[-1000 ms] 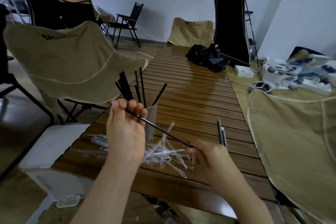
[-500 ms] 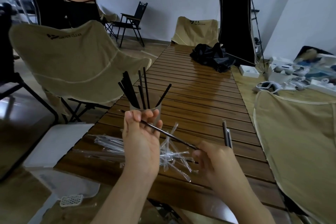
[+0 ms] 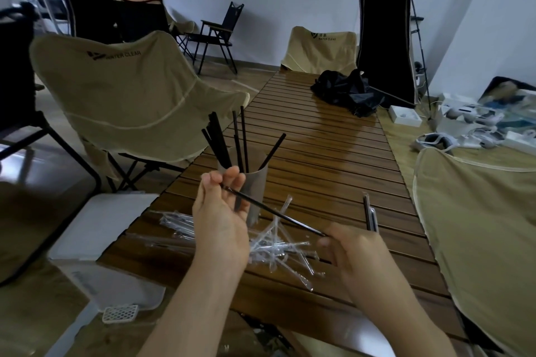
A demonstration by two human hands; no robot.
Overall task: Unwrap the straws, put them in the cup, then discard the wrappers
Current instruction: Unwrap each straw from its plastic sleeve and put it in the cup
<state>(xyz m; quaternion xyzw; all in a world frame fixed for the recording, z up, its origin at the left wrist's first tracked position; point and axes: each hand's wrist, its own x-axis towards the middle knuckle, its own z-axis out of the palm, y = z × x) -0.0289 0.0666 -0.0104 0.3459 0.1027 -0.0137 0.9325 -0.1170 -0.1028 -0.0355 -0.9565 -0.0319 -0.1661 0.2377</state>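
Since the earlier frame, both hands have shifted slightly right with the straw, and the left hand now sits lower, in front of the cup wall rather than at its rim. Slatted brown wooden table (image 3: pixel 324 159) runs from near to far. Beige fabric folding chair (image 3: pixel 121 90) stands at its left; a crumpled black cloth (image 3: pixel 348 93) lies at the far end. Grey paper cup (image 3: pixel 256 182) stands on the near left part of the table and holds several upright black straws (image 3: pixel 242 139). Pile of clear plastic wrappers (image 3: pixel 275 243) lies on the table just near the cup. Left hand (image 3: pixel 222 211) is raised before the cup, fingers loosely curled, pinching the far end of one thin black straw (image 3: pixel 272 211). Right hand (image 3: pixel 353 252) pinches its near end between curled fingers. Two wrapped straws (image 3: pixel 371 214) lie on the table to the right.
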